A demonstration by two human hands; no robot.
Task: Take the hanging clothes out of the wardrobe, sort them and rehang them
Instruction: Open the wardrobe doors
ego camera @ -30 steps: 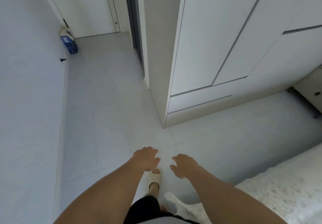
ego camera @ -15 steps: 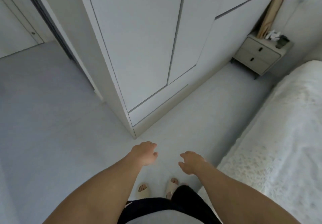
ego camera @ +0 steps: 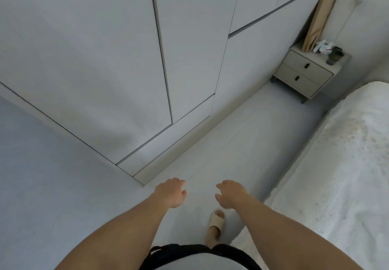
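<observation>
A tall white wardrobe (ego camera: 105,59) fills the upper left, all its doors closed, with a low drawer front (ego camera: 168,143) along its base. No hanging clothes show. My left hand (ego camera: 171,192) hangs out in front of me over the floor, fingers loosely curled, holding nothing, near the wardrobe's lower corner. My right hand (ego camera: 230,194) is beside it, a little apart, also loosely curled and empty. Neither hand touches the wardrobe.
A bed with a white cover (ego camera: 336,175) runs along the right. A grey two-drawer nightstand (ego camera: 305,74) stands at the far end with a leaning wooden board (ego camera: 320,19) and small items on it. My slippered foot (ego camera: 215,225) is on the pale floor in the aisle.
The view has swung right and moved along the wardrobe front: the doorway on the left is gone, the nightstand and bed are closer. Both hands stay empty in front.
</observation>
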